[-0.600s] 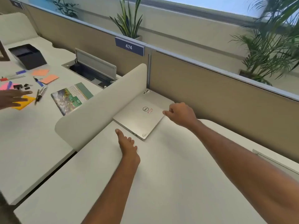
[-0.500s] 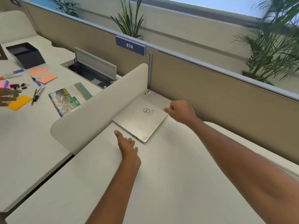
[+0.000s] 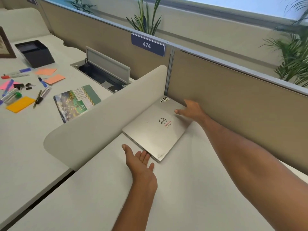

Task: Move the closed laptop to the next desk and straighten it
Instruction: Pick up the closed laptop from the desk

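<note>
A closed silver laptop (image 3: 153,132) with a round logo and stickers lies flat on the white desk (image 3: 191,189), tucked into the corner between the curved white divider (image 3: 106,120) and the tan partition wall (image 3: 233,104). My left hand (image 3: 139,161) rests open on the desk, fingertips touching the laptop's near edge. My right hand (image 3: 191,111) is spread open at the laptop's far right edge, fingers just over the lid, holding nothing.
Left of the divider, the other desk (image 3: 25,134) holds a spiral calendar (image 3: 75,102), sticky notes (image 3: 20,104), pens (image 3: 42,95), binder clips and a black tray (image 3: 35,53). An open cable hatch (image 3: 106,70) sits by the partition. Plants stand behind.
My right hand has opened from a fist and moved along the laptop's right edge toward the back corner. My left hand slid up to the near edge. Another person's hand at far left is gone.
</note>
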